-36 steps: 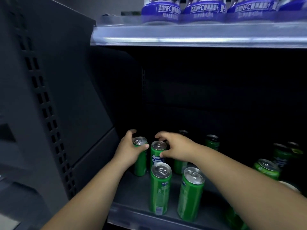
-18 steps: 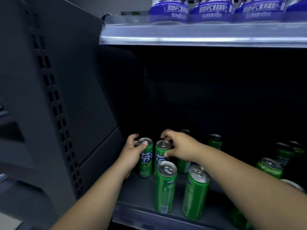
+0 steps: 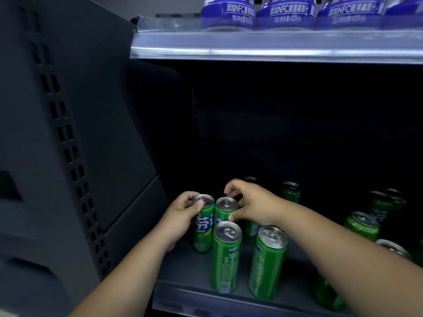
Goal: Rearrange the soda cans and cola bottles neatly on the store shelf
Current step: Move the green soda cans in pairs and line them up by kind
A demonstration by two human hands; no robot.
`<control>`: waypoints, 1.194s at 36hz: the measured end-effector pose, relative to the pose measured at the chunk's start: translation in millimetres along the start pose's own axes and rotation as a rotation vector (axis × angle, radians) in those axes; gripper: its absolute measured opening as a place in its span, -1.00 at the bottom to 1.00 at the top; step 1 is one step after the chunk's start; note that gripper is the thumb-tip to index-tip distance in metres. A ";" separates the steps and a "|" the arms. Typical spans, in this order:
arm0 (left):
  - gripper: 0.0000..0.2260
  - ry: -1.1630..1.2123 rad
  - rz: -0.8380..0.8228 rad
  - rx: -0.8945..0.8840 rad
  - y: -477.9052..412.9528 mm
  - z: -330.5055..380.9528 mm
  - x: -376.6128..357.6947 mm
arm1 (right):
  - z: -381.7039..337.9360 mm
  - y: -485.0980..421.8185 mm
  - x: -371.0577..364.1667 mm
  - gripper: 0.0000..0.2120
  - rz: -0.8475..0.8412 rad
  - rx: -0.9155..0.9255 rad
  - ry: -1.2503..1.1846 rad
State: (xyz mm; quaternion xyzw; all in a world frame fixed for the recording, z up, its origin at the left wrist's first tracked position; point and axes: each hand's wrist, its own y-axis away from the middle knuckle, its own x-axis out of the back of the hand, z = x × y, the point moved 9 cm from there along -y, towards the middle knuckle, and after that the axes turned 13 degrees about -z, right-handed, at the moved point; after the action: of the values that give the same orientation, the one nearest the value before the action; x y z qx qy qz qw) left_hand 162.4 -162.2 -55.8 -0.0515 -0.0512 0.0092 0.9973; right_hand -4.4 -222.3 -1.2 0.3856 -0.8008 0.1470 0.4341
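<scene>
Left hand (image 3: 180, 216): curled round the upper part of a slim green aluminium soda can with white lettering (image 3: 203, 225), thumb on its silver rim.
Right hand (image 3: 251, 207): arched over a second slim green can (image 3: 225, 210), fingers behind the rim and thumb against its side, in a pinch grip.
Held pair: both upright on the dark grey shelf floor (image 3: 180, 266), side by side between the hands; whether they touch I cannot tell.
Below the wrists: two more tall green cans (image 3: 226, 255) (image 3: 267, 261) stand nearer the front lip, the right one directly under the right forearm.
Beyond the right hand: shaded green cans (image 3: 290, 192), loosely spaced; some are too dark to make out.
Tipping risk: both grips sit high on narrow cans, so a push at the top likely topples one instead of sliding it.
Knock risk: a dropped wrist or forearm could strike the front pair and send a can over the lip.
Blind risk: the right fingertips reach into shadow and may bump an unseen can.
Cola bottles: none in view.
</scene>
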 end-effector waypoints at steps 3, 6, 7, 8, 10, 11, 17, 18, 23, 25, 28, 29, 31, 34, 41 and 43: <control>-0.87 0.007 -0.006 -0.010 0.5 1.0 -1.1 | 0.6 2.1 0.8 -0.45 0.007 -0.013 0.021; -0.83 0.015 0.005 -0.004 2.1 0.8 -1.2 | 0.5 4.6 1.1 -0.43 0.000 -0.032 -0.009; -0.82 0.021 0.017 -0.001 2.9 -0.1 -0.8 | 1.0 6.2 0.7 -0.42 -0.010 -0.039 -0.022; -0.78 0.026 0.037 0.007 4.2 -2.0 0.0 | 1.6 8.8 0.5 -0.41 -0.020 -0.044 -0.035; -0.67 0.020 0.099 0.005 9.9 -4.1 3.7 | 1.2 17.9 4.5 -0.41 -0.009 -0.044 -0.042; -0.63 -0.008 0.138 -0.023 15.1 -0.9 6.0 | -0.3 24.7 9.0 -0.43 0.017 -0.039 -0.037; -0.65 -0.296 0.248 -0.331 71.9 54.1 -4.6 | -7.1 87.7 13.7 -0.51 0.170 0.007 -0.162; -0.64 -0.310 0.216 -0.353 77.6 58.5 -13.1 | -6.4 97.7 9.4 -0.49 0.193 0.012 -0.171; -0.53 -0.284 0.021 -0.310 81.1 47.1 -50.3 | -2.3 128.9 -13.6 -0.46 0.357 0.024 -0.133; -0.45 -0.309 -0.017 -0.265 79.3 38.9 -58.9 | -1.0 135.5 -23.5 -0.41 0.415 0.023 -0.138; -0.38 -0.309 -0.044 -0.223 76.0 29.7 -66.2 | 4.7 143.3 -40.4 -0.32 0.454 -0.013 -0.171; -0.38 -0.302 -0.045 -0.219 75.1 27.5 -66.9 | 6.4 145.9 -44.4 -0.29 0.464 -0.028 -0.172; -0.37 -0.279 -0.050 -0.211 73.2 22.8 -67.9 | 11.5 149.2 -51.7 -0.28 0.464 -0.075 -0.183; -0.34 -0.270 -0.075 -0.197 70.8 17.6 -70.4 | 15.3 151.9 -57.1 -0.31 0.463 -0.119 -0.191; -0.23 -0.245 -0.084 -0.143 64.5 10.1 -68.7 | 31.5 149.1 -62.9 -0.41 0.558 -0.198 -0.303; -0.23 -0.270 -0.085 -0.148 64.6 11.2 -69.1 | 29.7 147.8 -63.4 -0.41 0.608 -0.186 -0.292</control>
State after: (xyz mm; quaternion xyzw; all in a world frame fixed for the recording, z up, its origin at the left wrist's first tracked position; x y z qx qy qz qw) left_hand 91.6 -98.5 -58.4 -0.1211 -0.1874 -0.0298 0.9743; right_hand -111.2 -110.8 -55.0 0.1054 -0.9426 0.1393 0.2848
